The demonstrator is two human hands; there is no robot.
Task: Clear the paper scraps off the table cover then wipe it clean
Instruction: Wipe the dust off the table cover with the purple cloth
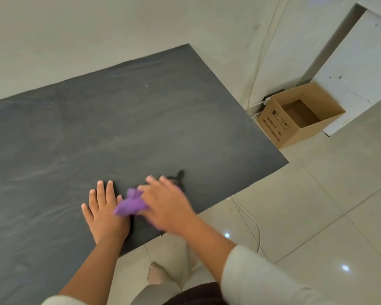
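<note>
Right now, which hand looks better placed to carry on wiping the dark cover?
The right hand: it already has the purple cloth under it on the table cover. The left hand lies flat beside it, fingers straight, probably steadying the cover.

An open cardboard box (302, 115) stands on the floor (330, 194) to my right, set against the wall (119, 25). Its top faces up and the interior shows brown walls. Black printing runs along its near side panel, including handling symbols and lines of text. A dark power strip (273, 95) lies behind the box, touching the wall base. A white cable (250, 219) runs across the glossy pale floor tiles near me. A second white cable (266, 45) climbs the wall above the box. A white panel (356, 69) stands just beyond the box.
</note>
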